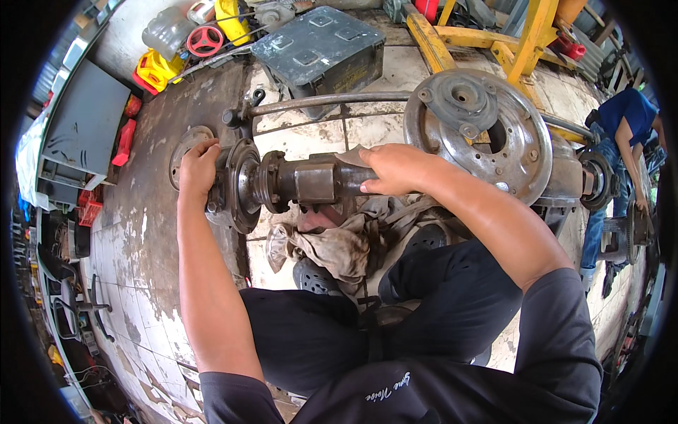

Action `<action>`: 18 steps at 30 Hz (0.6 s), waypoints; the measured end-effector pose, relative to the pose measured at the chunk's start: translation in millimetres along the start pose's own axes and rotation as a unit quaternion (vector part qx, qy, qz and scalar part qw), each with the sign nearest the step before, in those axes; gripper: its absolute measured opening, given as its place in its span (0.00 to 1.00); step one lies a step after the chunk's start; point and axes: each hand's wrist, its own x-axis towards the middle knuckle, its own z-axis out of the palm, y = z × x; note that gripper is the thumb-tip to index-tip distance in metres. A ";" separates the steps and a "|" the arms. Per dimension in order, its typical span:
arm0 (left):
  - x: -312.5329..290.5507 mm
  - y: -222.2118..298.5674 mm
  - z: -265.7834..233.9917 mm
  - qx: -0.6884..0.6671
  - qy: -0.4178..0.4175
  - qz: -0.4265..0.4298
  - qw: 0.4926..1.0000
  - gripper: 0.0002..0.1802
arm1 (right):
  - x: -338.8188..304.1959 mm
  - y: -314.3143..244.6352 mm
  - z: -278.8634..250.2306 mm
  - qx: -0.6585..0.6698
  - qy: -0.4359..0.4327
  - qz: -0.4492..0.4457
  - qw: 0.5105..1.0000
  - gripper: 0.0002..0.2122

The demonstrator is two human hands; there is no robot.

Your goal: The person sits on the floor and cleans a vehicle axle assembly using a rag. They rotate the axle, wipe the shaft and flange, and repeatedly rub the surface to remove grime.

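Note:
In front of me lies a greasy axle housing [316, 180], its dark metal tube running left to right. At its left end is a round flanged hub [244, 185], with a flat disc [185, 152] beyond it. My left hand [198, 169] curls its fingers over the hub's outer left part; its fingertips are partly hidden. My right hand [395, 169] is wrapped over the tube from above, thumb on the near side. A thin brownish flat piece [353, 157] sticks out by its fingers; I cannot tell its kind.
A steel wheel rim [522, 166] stands right of my right hand. Behind the axle are a long metal bar [332, 101], a dark box [318, 53] and a yellow steel frame [431, 42]. Dirty rags [339, 247] lie below. Another person [625, 134] works far right.

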 end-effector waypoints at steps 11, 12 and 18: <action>-0.9 -0.9 1.1 -0.003 -0.001 0.009 1.000 0.20 | 1.5 1.6 4.0 0.001 0.015 -0.005 1.000 0.32; -0.9 -1.0 0.4 -0.003 0.000 0.010 1.000 0.20 | 1.8 2.3 5.0 0.002 0.020 -0.007 1.000 0.32; -0.2 -2.1 0.6 0.001 0.000 0.009 1.000 0.20 | 5.3 9.3 13.0 -0.002 0.062 -0.025 0.998 0.24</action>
